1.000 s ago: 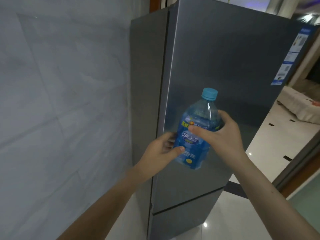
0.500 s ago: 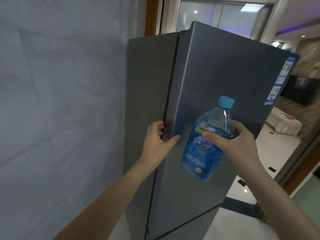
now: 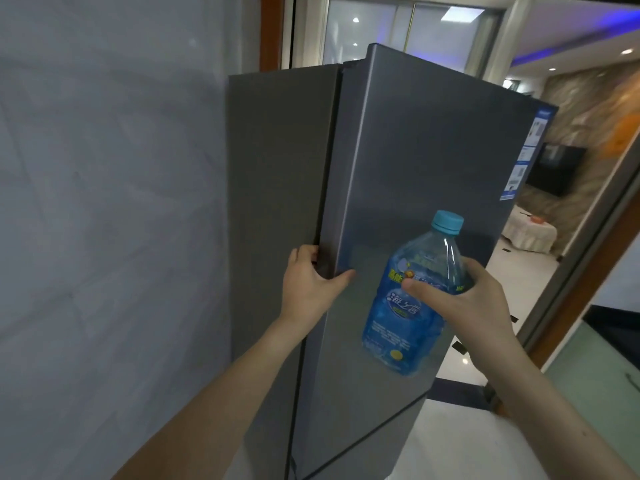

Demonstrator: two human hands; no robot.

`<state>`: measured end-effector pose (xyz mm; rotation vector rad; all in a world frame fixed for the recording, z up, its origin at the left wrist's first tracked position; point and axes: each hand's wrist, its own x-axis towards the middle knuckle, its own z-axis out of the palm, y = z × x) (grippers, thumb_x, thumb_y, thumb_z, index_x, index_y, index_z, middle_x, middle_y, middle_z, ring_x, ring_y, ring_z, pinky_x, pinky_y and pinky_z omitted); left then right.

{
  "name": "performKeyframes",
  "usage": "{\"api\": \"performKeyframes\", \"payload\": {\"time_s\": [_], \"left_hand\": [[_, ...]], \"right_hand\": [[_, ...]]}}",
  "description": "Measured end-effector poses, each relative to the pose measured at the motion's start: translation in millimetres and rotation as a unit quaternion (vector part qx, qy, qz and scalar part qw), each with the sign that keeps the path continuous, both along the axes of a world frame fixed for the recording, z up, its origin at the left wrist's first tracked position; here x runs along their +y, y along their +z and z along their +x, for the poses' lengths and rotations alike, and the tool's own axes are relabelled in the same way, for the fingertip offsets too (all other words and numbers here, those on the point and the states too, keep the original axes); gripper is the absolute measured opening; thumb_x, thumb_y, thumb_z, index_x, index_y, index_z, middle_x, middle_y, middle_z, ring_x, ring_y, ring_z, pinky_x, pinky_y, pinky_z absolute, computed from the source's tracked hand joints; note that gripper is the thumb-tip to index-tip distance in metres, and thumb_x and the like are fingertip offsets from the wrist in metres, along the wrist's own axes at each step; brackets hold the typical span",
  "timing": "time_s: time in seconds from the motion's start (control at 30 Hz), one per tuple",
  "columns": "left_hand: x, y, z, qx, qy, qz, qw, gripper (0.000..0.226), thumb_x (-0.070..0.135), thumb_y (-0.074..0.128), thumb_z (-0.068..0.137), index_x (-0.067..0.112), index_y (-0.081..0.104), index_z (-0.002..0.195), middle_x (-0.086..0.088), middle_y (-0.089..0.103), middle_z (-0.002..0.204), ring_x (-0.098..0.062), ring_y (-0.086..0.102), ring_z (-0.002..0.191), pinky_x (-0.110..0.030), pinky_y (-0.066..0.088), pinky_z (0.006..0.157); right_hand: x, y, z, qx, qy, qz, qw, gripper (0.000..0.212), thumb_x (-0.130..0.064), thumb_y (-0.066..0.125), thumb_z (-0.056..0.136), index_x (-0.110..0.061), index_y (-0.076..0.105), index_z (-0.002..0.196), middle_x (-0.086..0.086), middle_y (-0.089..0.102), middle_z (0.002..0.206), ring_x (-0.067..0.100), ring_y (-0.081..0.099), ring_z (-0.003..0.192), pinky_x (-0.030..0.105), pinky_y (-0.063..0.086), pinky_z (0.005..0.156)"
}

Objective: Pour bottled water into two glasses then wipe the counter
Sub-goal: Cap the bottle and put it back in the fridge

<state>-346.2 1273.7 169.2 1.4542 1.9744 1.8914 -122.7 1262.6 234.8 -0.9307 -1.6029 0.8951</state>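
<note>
Still at the fetching step: no glasses, no counter in view.

Right hand [image 3: 464, 306] wrapped round the bottle [image 3: 412, 299], thumb across the blue label, fingers behind. Bottle held in the air in front of the fridge door [image 3: 433, 150], leaning slightly, cap [image 3: 447, 221] on and uppermost, water filling most of it.

Left hand [image 3: 310, 282] at the door's left edge, fingers hooked into the gap between door and fridge body [image 3: 277, 168], thumb flat on the door face. Door standing a little proud of the body at the top, so probably being pushed to, though hard to say for certain.

Next, probably: door shut, left hand freed, then a turn away toward wherever the glasses stand. After that, cap to unscrew, needing both hands. Nothing poured or wiped yet, so barely begun.
</note>
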Motion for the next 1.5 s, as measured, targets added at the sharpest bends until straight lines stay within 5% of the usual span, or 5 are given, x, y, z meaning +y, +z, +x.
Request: {"api": "performKeyframes", "payload": {"time_s": [0.2,0.67,1.17,1.3,1.5], "left_hand": [[-2,1,1,-0.035,-0.012,0.01,0.999,0.06,0.05,0.083,0.052,0.024,0.054,0.099,0.019,0.046,0.093,-0.007,0.057,0.086,-0.008,0.039,0.068],[-6,4,3,-0.039,-0.018,0.009,0.999,0.058,0.042,0.086,0.058,0.021,0.054,0.1,0.005,0.052,0.101,-0.012,0.058,0.089,-0.023,0.048,0.077],[-21,2,30,-0.034,-0.007,0.024,0.999,0.059,0.045,0.085,0.058,0.021,0.052,0.1,0.006,0.049,0.101,-0.014,0.057,0.088,-0.02,0.046,0.077],[-35,-3,66,-0.03,-0.007,0.036,0.999,0.061,0.044,0.084,0.061,0.016,0.052,0.106,0.006,0.046,0.104,-0.009,0.052,0.089,0.002,0.034,0.068],[-54,0,116,-0.025,0.02,0.037,0.999,0.06,0.045,0.083,0.062,0.02,0.048,0.104,0.007,0.043,0.105,-0.01,0.051,0.094,-0.013,0.039,0.077]], "right_hand": [[-14,2,6,0.003,-0.021,-0.003,1.0,0.07,-0.053,0.084,0.041,-0.028,0.06,0.102,-0.02,0.07,0.088,0.0,0.069,0.078,0.015,0.053,0.054],[-30,4,25,-0.012,-0.096,-0.003,0.995,0.058,-0.033,0.09,0.061,-0.02,0.06,0.108,-0.012,0.069,0.09,-0.007,0.066,0.075,0.008,0.047,0.05],[-27,20,49,-0.039,-0.125,-0.009,0.991,0.064,-0.036,0.089,0.06,-0.015,0.06,0.113,-0.005,0.071,0.099,0.007,0.07,0.084,0.025,0.059,0.068],[-26,23,70,-0.029,-0.111,-0.006,0.993,0.064,-0.038,0.088,0.059,-0.017,0.059,0.111,-0.009,0.07,0.096,0.004,0.07,0.08,0.018,0.056,0.061],[-31,28,117,-0.036,-0.102,0.007,0.994,0.055,-0.041,0.087,0.057,-0.029,0.055,0.099,-0.017,0.066,0.089,-0.011,0.065,0.075,0.008,0.047,0.051]]}}
